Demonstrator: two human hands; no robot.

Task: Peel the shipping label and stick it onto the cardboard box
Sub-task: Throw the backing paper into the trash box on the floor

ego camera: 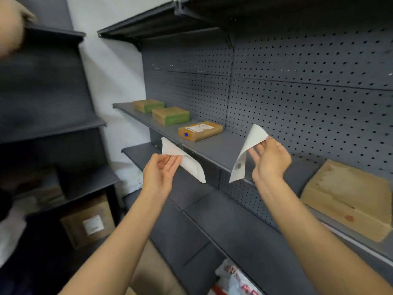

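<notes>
My left hand (pixel 162 167) pinches a curled white backing sheet (pixel 187 161) in front of the grey shelf. My right hand (pixel 270 159) holds the shipping label (pixel 247 152) by its top corner; it hangs down curled, with a little dark print showing near its lower part. The two sheets are apart, with a gap between them. A large plain cardboard box (pixel 348 199) lies on the shelf at the right, just beyond my right hand. A flat cardboard parcel (pixel 200 130) that bears a label sits further back on the same shelf.
Two brown-and-green parcels (pixel 170 114) sit at the far end of the grey shelf (pixel 214 147), backed by pegboard. Another person's hand (pixel 12 24) reaches onto a dark rack at top left. A labelled box (pixel 89 224) stands low on the left. A red-and-white bag (pixel 236 279) lies below.
</notes>
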